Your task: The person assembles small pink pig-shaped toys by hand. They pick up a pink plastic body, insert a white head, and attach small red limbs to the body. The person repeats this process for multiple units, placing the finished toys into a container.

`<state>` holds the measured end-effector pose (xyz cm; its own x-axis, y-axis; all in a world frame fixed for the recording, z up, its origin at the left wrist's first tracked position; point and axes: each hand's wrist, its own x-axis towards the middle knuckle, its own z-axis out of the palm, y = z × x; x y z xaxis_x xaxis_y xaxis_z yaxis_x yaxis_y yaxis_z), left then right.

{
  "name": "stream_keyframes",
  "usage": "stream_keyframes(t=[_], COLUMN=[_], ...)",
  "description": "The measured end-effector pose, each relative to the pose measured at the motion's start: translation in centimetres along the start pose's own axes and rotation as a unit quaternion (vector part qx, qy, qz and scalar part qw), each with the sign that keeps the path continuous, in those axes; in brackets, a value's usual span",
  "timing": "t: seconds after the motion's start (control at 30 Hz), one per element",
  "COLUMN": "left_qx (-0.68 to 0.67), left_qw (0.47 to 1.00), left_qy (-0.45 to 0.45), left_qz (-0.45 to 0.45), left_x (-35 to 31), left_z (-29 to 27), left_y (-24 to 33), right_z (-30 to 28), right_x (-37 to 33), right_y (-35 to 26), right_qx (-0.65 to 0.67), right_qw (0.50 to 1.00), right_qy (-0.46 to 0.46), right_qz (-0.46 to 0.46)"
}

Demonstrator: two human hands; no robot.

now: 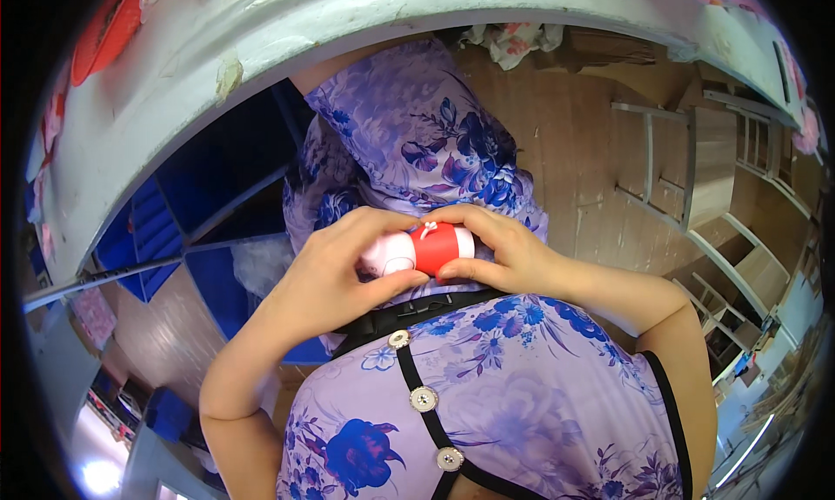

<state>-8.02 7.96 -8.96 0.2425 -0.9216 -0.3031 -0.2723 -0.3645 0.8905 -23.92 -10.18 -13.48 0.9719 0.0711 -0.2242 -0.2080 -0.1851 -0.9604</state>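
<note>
Head — pink-red figurine [437,249] between grips [326,261] [517,255]

Apparently a workshop, scuffed white bench [261,43], red basket [109,32] on it, blue bins [219,296] lower down, wood-topped stools [713,171], wood-look floor [574,152]

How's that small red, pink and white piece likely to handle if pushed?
Likely to roll if pushed while on its side: the piece looks rounded. Probably stiff: no denting shows between the left hand and right hand. Perhaps a bit slippery, as its surface looks smooth.
</note>
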Motion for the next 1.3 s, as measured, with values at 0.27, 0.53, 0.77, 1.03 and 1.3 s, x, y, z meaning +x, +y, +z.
stream_keyframes(t=[0.27,0.53,0.77,1.03,1.3], left_qx=[-0.304,-0.307,-0.291,-0.328,-0.174], left_qw=[0.942,0.940,0.948,0.932,0.970], left_qy=[0.085,0.097,0.100,0.101,0.167], left_qz=[-0.117,-0.113,-0.082,-0.113,-0.018], left_x=[-2.2,-1.3,0.9,1.3,0.3], left_z=[2.3,2.2,0.3,0.6,-3.4], left_y=[-2.3,-1.9,0.1,-0.8,3.4], right_z=[0.1,-0.3,-0.5,0.0,-2.1], right_x=[-0.5,-0.2,0.9,0.9,3.0], right_y=[0.4,0.2,-1.4,-0.9,-4.2], right_qx=[0.054,0.078,-0.003,-0.011,0.029], right_qw=[0.998,0.995,0.999,0.999,0.996], right_qy=[0.014,0.004,0.039,0.037,-0.031], right_qz=[0.030,0.054,-0.007,0.001,-0.082])
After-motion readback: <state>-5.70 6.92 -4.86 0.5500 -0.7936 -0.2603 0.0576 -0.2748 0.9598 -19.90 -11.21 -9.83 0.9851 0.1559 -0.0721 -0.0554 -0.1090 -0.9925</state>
